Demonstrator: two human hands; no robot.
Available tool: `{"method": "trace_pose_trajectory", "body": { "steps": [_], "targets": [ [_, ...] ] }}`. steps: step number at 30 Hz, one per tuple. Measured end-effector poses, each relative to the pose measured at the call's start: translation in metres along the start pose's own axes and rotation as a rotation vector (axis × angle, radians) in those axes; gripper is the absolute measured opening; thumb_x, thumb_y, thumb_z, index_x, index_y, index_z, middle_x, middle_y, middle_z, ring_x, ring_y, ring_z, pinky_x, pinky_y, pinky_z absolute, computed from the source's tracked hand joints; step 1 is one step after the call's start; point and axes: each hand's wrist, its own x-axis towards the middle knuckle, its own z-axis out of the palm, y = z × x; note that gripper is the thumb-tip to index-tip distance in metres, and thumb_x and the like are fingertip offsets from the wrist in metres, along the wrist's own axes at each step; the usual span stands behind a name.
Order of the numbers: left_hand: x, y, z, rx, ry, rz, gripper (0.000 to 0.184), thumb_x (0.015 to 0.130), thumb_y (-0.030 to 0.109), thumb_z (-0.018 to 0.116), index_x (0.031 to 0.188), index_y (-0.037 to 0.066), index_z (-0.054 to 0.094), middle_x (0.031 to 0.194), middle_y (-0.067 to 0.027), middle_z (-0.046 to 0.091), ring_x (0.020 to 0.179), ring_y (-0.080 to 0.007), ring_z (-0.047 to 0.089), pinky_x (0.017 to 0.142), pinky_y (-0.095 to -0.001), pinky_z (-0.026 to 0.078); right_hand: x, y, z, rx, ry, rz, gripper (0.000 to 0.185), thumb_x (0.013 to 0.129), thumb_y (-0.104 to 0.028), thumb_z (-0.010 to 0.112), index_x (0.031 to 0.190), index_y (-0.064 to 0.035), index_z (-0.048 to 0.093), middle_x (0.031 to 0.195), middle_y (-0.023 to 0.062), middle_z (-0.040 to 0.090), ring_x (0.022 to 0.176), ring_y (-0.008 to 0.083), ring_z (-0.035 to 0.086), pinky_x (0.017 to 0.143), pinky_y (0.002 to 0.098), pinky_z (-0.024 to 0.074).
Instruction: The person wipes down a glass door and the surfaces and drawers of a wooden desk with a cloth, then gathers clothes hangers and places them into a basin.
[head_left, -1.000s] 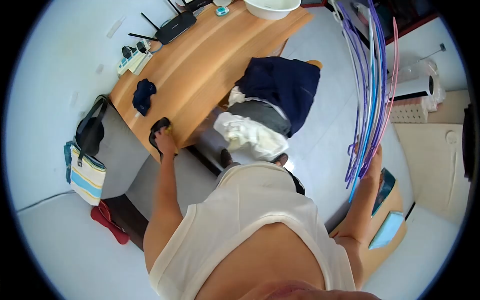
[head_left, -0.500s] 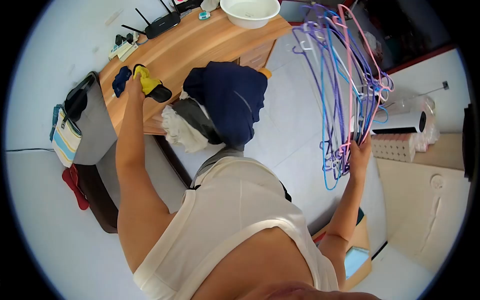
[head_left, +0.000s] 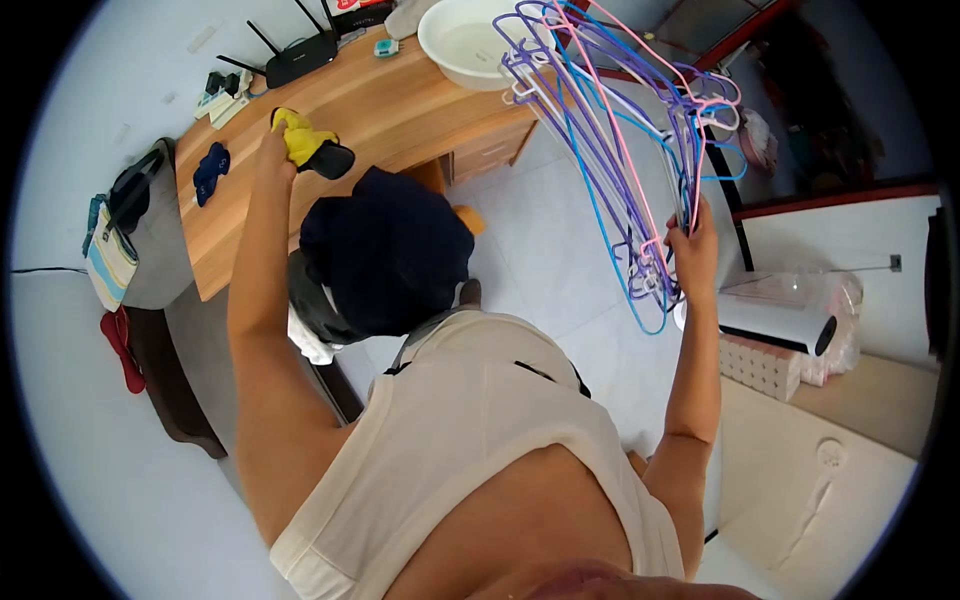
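My left hand (head_left: 275, 150) is closed on a yellow-and-black cloth bundle (head_left: 312, 143), held over the wooden desk (head_left: 400, 105). A small dark blue cloth piece (head_left: 210, 175) lies on the desk to its left. On the right, my right hand (head_left: 694, 255) grips a large bunch of clothes hangers (head_left: 625, 150) in purple, blue, pink and white, which spreads up and left of the hand. A heap of dark navy clothing (head_left: 385, 250), with grey and white cloth beneath it, sits between my left arm and the desk's front edge; what supports it is hidden.
A white basin (head_left: 460, 50) and a black router (head_left: 300, 60) stand at the back of the desk. At left is a grey seat (head_left: 165, 260) with bags by it. A white cylindrical appliance (head_left: 770, 325) and wrapped packs (head_left: 755, 365) stand at right on a cabinet.
My view has shifted. The hanger bunch now overlaps the basin's edge in view. My left hand, with the cloth bundle, is farther from the dark blue piece.
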Motion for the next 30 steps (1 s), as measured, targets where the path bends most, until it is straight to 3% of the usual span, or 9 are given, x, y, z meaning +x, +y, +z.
{"method": "trace_pose_trajectory", "body": {
  "steps": [6,13,16,17,20,24,25,28,30],
  "targets": [
    [-0.055,0.005,0.095,-0.015,0.029,0.052,0.032,0.098,0.021,0.051,0.122,0.000,0.052,0.115,-0.0155,0.063,0.098,-0.0298,0.066,0.080,-0.0427,0.057,0.149,0.013,0.006,-0.001,-0.161,-0.098,0.052,0.077,0.001,0.055,0.128,0.0001,0.049,0.079,0.0107,0.061,0.062,0.0177,0.061,0.060,0.0314,0.0497],
    [-0.133,-0.001,0.132,-0.169,0.126,0.171,0.038,0.097,0.023,0.053,0.129,0.002,0.051,0.121,-0.0138,0.062,0.109,-0.0279,0.062,0.091,-0.0396,0.053,0.358,0.046,0.077,-0.146,-0.480,-0.272,0.053,0.073,-0.004,0.058,0.125,-0.0013,0.052,0.083,0.0156,0.065,0.060,0.0225,0.064,0.061,0.0367,0.0511],
    [-0.171,-0.015,0.132,-0.201,0.348,0.252,0.039,0.097,0.023,0.053,0.129,0.001,0.051,0.122,-0.0138,0.061,0.109,-0.0280,0.062,0.091,-0.0402,0.053,0.426,0.052,0.108,-0.283,-0.624,-0.288,0.047,0.073,-0.003,0.056,0.120,0.0006,0.055,0.085,0.0176,0.066,0.060,0.0249,0.066,0.061,0.0367,0.0522],
    [-0.176,-0.025,0.113,-0.239,0.310,0.275,0.039,0.097,0.024,0.054,0.129,0.001,0.051,0.123,-0.0138,0.061,0.110,-0.0286,0.062,0.092,-0.0407,0.053,0.447,0.055,0.123,-0.400,-0.630,-0.348,0.043,0.073,-0.002,0.054,0.116,0.0017,0.056,0.087,0.0191,0.067,0.064,0.0265,0.068,0.063,0.0373,0.0536],
    [-0.227,-0.041,0.121,-0.294,0.369,0.303,0.040,0.097,0.024,0.054,0.129,0.001,0.051,0.124,-0.0142,0.061,0.110,-0.0284,0.062,0.092,-0.0404,0.053,0.501,0.051,0.165,-0.690,-0.832,-0.361,0.054,0.069,0.004,0.056,0.123,0.0004,0.054,0.086,0.0169,0.067,0.066,0.0258,0.067,0.060,0.0358,0.0537],
    [-0.269,-0.054,0.141,-0.312,0.433,0.331,0.038,0.097,0.021,0.053,0.129,-0.001,0.049,0.123,-0.0155,0.061,0.109,-0.0292,0.062,0.093,-0.0407,0.053,0.545,0.040,0.192,-0.713,-0.982,-0.478,0.071,0.068,-0.001,0.058,0.137,-0.0022,0.041,0.095,0.0232,0.067,0.074,0.0340,0.068,0.064,0.0409,0.0544],
    [-0.272,-0.057,0.141,-0.312,0.441,0.344,0.037,0.097,0.021,0.052,0.127,-0.001,0.050,0.122,-0.0155,0.061,0.108,-0.0295,0.062,0.092,-0.0409,0.054,0.561,0.055,0.212,-0.726,-0.934,-0.641,0.075,0.070,-0.005,0.064,0.140,-0.0018,0.038,0.102,0.0260,0.065,0.078,0.0339,0.067,0.068,0.0402,0.0549],
    [-0.275,-0.061,0.149,-0.317,0.502,0.335,0.035,0.098,0.021,0.052,0.125,-0.001,0.051,0.120,-0.0149,0.062,0.107,-0.0293,0.063,0.092,-0.0407,0.054,0.582,0.066,0.238,-0.762,-0.893,-0.520,0.080,0.072,-0.019,0.074,0.139,0.0039,0.037,0.111,0.0287,0.062,0.091,0.0351,0.066,0.076,0.0403,0.0543],
    [-0.266,-0.059,0.154,-0.306,0.514,0.327,0.036,0.097,0.021,0.052,0.126,-0.001,0.051,0.121,-0.0151,0.061,0.107,-0.0291,0.063,0.092,-0.0403,0.054,0.587,0.068,0.244,-0.740,-0.872,-0.573,0.084,0.072,-0.032,0.074,0.136,0.0075,0.038,0.121,0.0297,0.057,0.108,0.0377,0.059,0.091,0.0411,0.0476]
  ]
}}
